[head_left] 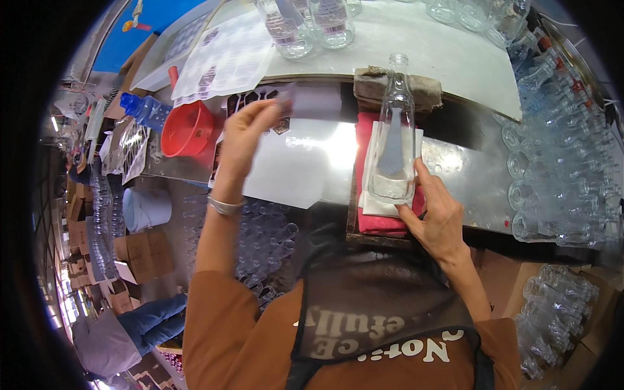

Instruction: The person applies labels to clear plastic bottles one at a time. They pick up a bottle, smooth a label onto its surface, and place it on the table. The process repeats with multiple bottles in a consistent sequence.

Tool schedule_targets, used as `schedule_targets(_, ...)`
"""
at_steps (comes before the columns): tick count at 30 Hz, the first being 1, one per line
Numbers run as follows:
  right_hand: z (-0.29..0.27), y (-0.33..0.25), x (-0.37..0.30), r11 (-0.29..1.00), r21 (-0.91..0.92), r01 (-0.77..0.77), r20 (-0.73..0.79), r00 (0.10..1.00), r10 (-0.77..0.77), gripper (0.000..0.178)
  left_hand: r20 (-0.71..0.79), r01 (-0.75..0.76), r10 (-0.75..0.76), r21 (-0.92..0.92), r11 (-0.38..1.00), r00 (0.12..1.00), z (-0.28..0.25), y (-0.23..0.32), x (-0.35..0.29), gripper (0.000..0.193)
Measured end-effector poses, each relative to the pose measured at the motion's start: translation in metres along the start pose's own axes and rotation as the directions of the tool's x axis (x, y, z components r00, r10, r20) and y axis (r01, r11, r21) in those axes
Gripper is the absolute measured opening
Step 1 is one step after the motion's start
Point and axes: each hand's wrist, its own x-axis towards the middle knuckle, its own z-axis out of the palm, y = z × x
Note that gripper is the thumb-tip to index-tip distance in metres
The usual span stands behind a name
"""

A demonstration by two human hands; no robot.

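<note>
Glass bottle (pixel 394 146), right fingers (pixel 426 177) at its base

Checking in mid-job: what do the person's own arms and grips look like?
Brown sleeves cover the upper arms and leave the forearms bare. The left grip is an ungloved hand with a silver-coloured bracelet at its wrist. The right grip is also ungloved, with no bracelet or watch showing. No cables show on either arm.

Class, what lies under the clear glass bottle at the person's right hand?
Under the bottle lies a flat white pad over a red cloth; a grey-brown cloth bundle sits beneath its neck. Whatever the red cloth covers is hidden.
</note>
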Motion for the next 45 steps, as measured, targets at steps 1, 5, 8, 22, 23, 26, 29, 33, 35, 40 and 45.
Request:
schedule_targets(1,-0.002,0.000,0.000,1.000,-0.009,-0.018,0.018,1.000,0.018,0.076,0.053,-0.065,0.064,0.021,0.998,0.997,0.024,0.008,-0.003,0.025)
schedule_targets(5,-0.004,-0.003,0.000,0.999,-0.012,-0.033,0.046,0.998,0.033,0.078,0.367,-0.700,0.606,0.490,0.519,0.706,0.094,0.056,-0.028,0.044)
schedule_targets(8,-0.005,-0.003,0.001,1.000,-0.005,-0.031,0.048,0.998,0.031,0.079,0.487,-0.762,0.601,0.525,0.378,0.634,0.116,0.048,-0.045,0.050)
schedule_targets(22,-0.023,0.023,0.010,0.955,0.287,-0.080,0.154,0.987,0.036,0.068,0.386,-0.628,0.496,0.456,0.630,0.778,0.128,0.020,-0.038,0.054)
schedule_targets(23,-0.029,0.026,0.013,0.880,0.403,-0.252,0.261,0.953,0.154,0.059,0.383,-0.612,0.477,0.473,0.634,0.791,0.128,0.019,-0.040,0.054)
schedule_targets(26,-0.024,0.029,0.027,0.566,0.683,-0.461,0.338,0.887,0.314,0.050,0.353,-0.573,0.456,0.408,0.711,0.817,0.133,0.021,-0.041,0.053)
schedule_targets(29,-0.014,0.032,0.044,0.544,0.707,-0.451,0.334,0.892,0.305,0.052,0.292,-0.523,0.447,0.282,0.804,0.845,0.133,0.020,-0.040,0.050)
schedule_targets(33,0.000,0.032,0.053,0.655,0.631,-0.416,0.281,0.909,0.307,0.061,0.286,-0.493,0.415,0.312,0.812,0.864,0.134,0.014,-0.041,0.047)
schedule_targets(35,-0.002,0.027,0.053,0.666,0.621,-0.413,0.276,0.911,0.307,0.064,0.283,-0.478,0.402,0.301,0.825,0.871,0.135,0.012,-0.043,0.048)
schedule_targets(40,-0.001,0.027,0.050,0.664,0.626,-0.409,0.267,0.912,0.310,0.064,0.283,-0.473,0.398,0.287,0.833,0.873,0.137,0.008,-0.046,0.050)
schedule_targets(45,-0.002,0.027,0.050,0.670,0.620,-0.409,0.276,0.913,0.302,0.064,0.284,-0.463,0.386,0.291,0.838,0.878,0.137,0.010,-0.047,0.051)
